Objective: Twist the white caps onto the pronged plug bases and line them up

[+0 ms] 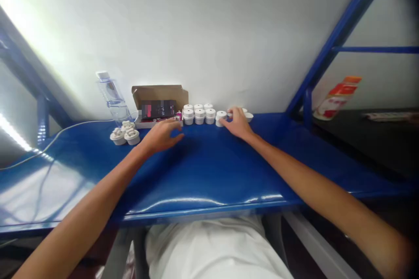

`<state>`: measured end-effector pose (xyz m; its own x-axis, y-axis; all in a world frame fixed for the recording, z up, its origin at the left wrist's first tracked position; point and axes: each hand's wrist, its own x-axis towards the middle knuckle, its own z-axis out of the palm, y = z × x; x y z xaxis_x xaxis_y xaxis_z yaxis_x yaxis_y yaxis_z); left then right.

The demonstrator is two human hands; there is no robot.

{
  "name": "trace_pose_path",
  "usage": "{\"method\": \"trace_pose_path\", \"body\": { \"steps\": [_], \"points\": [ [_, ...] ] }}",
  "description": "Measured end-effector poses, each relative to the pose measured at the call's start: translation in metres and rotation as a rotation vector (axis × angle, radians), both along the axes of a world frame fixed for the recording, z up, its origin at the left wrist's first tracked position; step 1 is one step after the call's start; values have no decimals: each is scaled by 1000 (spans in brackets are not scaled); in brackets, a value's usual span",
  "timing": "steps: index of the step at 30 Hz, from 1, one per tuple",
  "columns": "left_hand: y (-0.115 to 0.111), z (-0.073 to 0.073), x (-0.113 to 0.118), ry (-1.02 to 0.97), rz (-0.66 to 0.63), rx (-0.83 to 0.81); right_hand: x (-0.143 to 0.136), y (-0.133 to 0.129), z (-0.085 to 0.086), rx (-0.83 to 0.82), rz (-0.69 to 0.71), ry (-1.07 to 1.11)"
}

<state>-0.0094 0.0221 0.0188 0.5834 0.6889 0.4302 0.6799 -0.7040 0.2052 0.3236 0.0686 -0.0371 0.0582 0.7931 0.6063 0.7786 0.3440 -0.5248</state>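
Note:
Several small white round containers (pixel 199 117) stand in rows against the wall on the blue table (pixel 203 161). At the right part of this group, my right hand (pixel 239 124) has its thumb and fingers around a white container (pixel 221 117); other white pieces are partly hidden behind the hand. My left hand (pixel 163 135) hovers over the table in front of the open cardboard box (pixel 160 92), its fingers apart and nothing between them. A phone (pixel 159 109) with a lit screen rests in the box.
Three white round pieces (pixel 132 136) with raised tops sit at the left, near a clear bottle (pixel 113 98) and a white cable (pixel 75 126). Blue metal bars (pixel 327 39) rise at both sides. An orange-capped bottle (pixel 337 99) stands at the far right.

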Motion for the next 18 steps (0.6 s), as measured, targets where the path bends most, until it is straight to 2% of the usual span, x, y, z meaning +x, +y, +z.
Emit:
{"method": "trace_pose_path", "body": {
  "steps": [2,8,13,15,18],
  "points": [
    [6,5,-9,2,96,46,2,4,-3,-28,-21,12],
    [9,27,-33,89,415,67,0,7,-11,-183,68,-82],
    [11,41,-56,248,692,-68,6,20,-23,-195,118,-158],
    [12,43,-63,319,753,-148,9,27,-26,-220,157,-192],
    [14,41,-69,377,770,-245,10,35,-28,-286,186,-222]
  ]
}}
